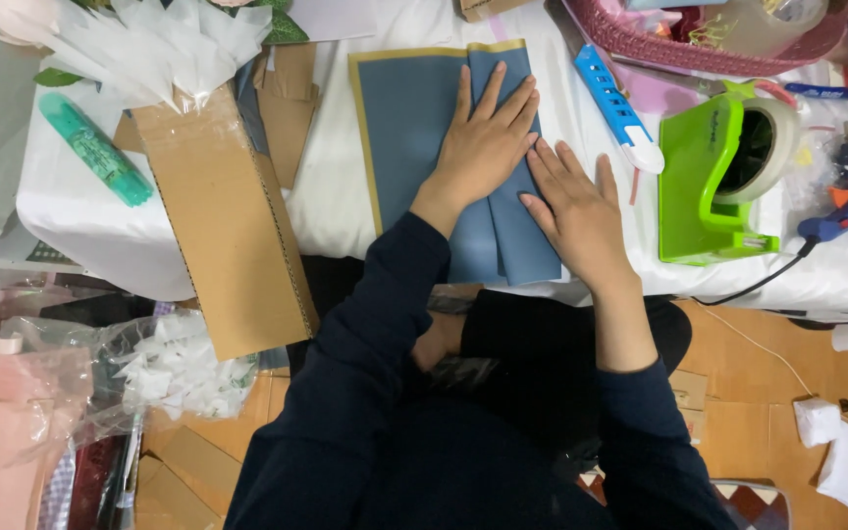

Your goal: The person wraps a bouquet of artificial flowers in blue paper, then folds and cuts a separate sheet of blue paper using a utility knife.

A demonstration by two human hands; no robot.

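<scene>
Both our hands press flat, fingers spread, on the folded blue-grey wrapping paper (pixel 414 128) at upper centre: left hand (pixel 483 142), right hand (pixel 581 211). We judge it light, thin, crease-prone; best taken by its gold-trimmed edges.

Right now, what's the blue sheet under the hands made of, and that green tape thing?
The blue sheet looks like matte wrapping paper: flat, creased into folds, with a thin gold edge. The green tape dispenser looks like glossy moulded plastic, with smooth, shiny sides. Both hands, left and right, press the sheet flat.
</scene>
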